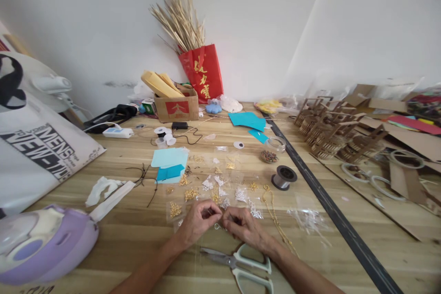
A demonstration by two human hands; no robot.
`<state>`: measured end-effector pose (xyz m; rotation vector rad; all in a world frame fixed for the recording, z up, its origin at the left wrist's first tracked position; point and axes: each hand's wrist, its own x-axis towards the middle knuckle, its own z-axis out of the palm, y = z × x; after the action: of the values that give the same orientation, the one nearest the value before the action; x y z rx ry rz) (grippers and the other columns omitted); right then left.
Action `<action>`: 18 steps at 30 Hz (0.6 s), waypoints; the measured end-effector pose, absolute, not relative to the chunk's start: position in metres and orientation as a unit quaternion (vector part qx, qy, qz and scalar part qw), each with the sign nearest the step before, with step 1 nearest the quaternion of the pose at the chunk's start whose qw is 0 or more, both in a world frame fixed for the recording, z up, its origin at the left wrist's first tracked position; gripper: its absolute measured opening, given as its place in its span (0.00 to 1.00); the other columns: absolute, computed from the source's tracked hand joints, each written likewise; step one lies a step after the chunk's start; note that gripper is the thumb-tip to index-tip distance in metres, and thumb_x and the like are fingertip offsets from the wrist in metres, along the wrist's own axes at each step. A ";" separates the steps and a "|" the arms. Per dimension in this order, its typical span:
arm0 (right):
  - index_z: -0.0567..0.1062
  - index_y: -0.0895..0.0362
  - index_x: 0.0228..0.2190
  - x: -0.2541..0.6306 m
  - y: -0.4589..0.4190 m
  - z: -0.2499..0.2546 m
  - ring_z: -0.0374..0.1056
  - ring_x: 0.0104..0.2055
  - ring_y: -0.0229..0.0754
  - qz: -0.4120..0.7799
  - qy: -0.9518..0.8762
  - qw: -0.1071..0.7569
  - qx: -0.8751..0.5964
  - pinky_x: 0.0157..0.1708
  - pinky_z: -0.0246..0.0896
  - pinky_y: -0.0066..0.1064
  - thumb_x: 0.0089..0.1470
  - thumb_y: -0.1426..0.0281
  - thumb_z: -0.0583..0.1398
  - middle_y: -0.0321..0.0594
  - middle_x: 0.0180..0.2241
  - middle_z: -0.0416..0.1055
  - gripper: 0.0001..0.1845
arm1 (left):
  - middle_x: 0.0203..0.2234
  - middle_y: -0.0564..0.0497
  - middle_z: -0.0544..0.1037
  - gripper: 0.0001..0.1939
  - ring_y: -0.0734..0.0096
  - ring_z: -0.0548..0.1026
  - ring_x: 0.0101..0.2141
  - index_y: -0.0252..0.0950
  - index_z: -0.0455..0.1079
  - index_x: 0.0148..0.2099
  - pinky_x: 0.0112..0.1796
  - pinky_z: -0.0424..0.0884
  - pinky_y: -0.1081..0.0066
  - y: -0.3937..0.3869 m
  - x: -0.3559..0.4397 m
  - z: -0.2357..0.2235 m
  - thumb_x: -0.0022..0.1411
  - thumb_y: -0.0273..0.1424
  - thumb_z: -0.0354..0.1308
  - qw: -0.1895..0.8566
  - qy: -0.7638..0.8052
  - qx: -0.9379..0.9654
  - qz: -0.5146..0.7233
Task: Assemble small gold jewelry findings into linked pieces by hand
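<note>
My left hand (199, 221) and my right hand (246, 227) meet fingertip to fingertip low in the middle of the head view. Both are closed in a pinch; whatever is between the fingers is too small to make out. A small pale ring (217, 226) shows just below the fingertips. Right beyond the hands lie little bags of gold beads (190, 194) and silver findings (240, 194). Scissors with pale green handles (253, 264) lie open below my right hand, partly under the forearm. A gold chain (272, 211) runs along the table to the right of that hand.
A wire spool (284, 177) stands at the right, near a dark strip (310, 181) across the table. Teal sheets (169, 172) lie left of centre. A purple-and-white device (51, 243) sits at the left edge. Small wooden baskets (327, 128) stand back right.
</note>
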<state>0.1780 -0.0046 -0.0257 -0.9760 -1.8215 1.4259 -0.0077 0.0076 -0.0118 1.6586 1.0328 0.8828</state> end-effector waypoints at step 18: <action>0.69 0.59 0.25 0.178 -0.003 -0.026 0.52 0.20 0.31 0.529 -0.695 0.310 -0.375 0.19 0.45 0.23 0.55 0.67 0.56 0.30 0.18 0.57 0.10 | 0.21 0.51 0.74 0.06 0.72 0.69 0.24 0.31 0.72 0.27 0.27 0.64 0.75 0.006 -0.007 -0.005 0.51 0.29 0.59 0.501 0.444 0.655 0.350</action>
<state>0.1777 -0.0034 -0.0256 -0.9906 -1.8362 1.3972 -0.0068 0.0059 -0.0046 1.5828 1.0727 0.8471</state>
